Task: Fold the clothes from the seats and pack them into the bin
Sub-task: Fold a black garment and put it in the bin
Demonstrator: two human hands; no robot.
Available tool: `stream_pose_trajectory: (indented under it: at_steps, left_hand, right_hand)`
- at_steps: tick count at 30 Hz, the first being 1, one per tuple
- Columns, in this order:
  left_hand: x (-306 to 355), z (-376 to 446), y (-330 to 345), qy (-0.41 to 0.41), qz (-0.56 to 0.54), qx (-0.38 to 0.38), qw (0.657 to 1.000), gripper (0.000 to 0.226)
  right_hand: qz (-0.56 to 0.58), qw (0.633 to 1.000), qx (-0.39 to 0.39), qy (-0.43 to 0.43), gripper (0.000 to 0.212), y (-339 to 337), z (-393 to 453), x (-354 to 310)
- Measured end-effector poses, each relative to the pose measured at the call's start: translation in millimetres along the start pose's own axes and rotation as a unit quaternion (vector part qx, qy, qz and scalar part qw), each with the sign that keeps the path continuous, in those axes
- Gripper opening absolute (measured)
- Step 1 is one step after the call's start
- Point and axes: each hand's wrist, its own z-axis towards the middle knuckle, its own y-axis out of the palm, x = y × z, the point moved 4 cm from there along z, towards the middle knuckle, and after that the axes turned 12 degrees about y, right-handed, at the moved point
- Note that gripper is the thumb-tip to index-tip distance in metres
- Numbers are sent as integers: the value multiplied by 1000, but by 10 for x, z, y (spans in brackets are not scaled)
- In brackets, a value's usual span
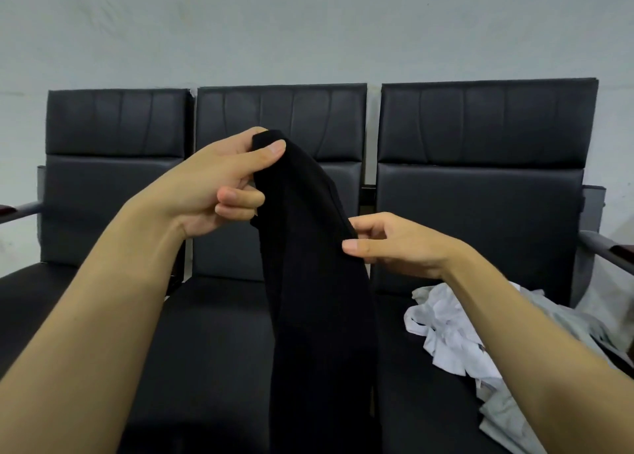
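Observation:
A black garment [315, 282] hangs in front of the middle seat, running down out of the frame's bottom edge. My left hand [219, 185] pinches its top corner between thumb and fingers, held high. My right hand [391, 244] pinches the garment's right edge lower down, thumb in front and fingers curled behind. A pile of white and grey clothes [456, 340] lies crumpled on the right seat, partly hidden by my right forearm. The bin is not in view.
Three joined black padded seats [116, 185] stand against a pale wall. Armrests stick out at the far left [20, 211] and far right [607, 251].

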Motion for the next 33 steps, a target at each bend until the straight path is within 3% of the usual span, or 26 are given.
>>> stream_pose_trajectory:
  at_steps: [3,6,10,15,19,24,33]
  left_hand:
    - [0,-23,-75,-1,1,20,1000,22]
    - [-7,-39,-116,1,1,40,999,23]
    - [-67,-57,-218,-18,20,60,998,21]
    - [-350,-28,-397,-81,251,81,961,25]
    - [-561,3,-423,-115,185,110,970,27]
    - [-759,24,-438,-155,6,176,972,31]
    - [-914,21,-528,-165,-84,234,954,30]
  right_hand:
    - [-82,996,18,23,27,-108,-103,-14]
    - [-162,984,-12,67,24,-152,-178,26]
    - [-184,979,4,87,28,-245,-292,40]
    - [-145,984,90,47,17,-400,-393,-12]
    - [-183,974,129,41,20,-487,-434,-66]
    - [-230,955,183,32,31,-495,-408,-98]
    - [-112,961,250,16,18,-602,-348,87]
